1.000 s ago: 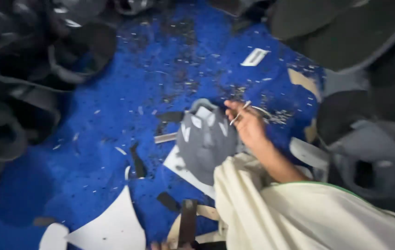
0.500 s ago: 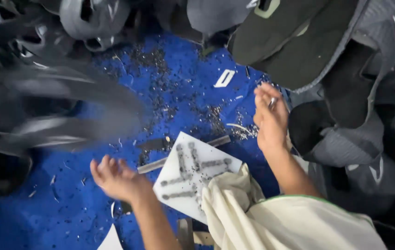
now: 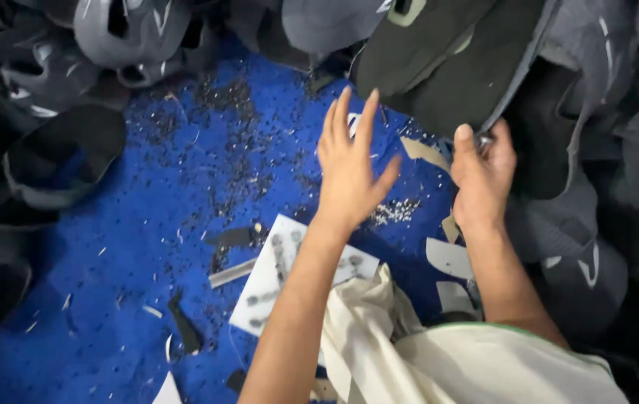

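Over a blue mat [image 3: 110, 299] strewn with dark crumbs and pale slivers, the person's two bare hands reach toward the upper right of the head view. The left hand [image 3: 349, 168] hovers above the mat with its fingers [image 3: 368, 120] straight and slightly spread, thumb out to the side, touching nothing that can be seen; its fingertips point at the edge of a large black panel [image 3: 447, 67], a flat dark piece with a pale rim that leans in from the pile at the top. The right hand [image 3: 484, 176] is closed on the lower edge of that same panel, thumb up along the front and the other fingers curled around behind (a small glint of metal shows at the knuckles, but what it is cannot be told). The panel sits at the top right, just past both hands, and overlaps other grey and black shaped pieces [image 3: 581, 254] heaped along the right side. More grey moulded shells [image 3: 132, 30] are heaped at the upper left, and black curved pieces [image 3: 57, 157] lie along the left edge. Below the left forearm a white card [image 3: 274, 277] with grey printed shapes lies flat on the mat, with a thin grey strip [image 3: 231, 274] just beside its left edge and a small black scrap [image 3: 185, 329] lower down. A cream cloth [image 3: 439, 359] covers the lap at the bottom, touching the card's lower right corner.
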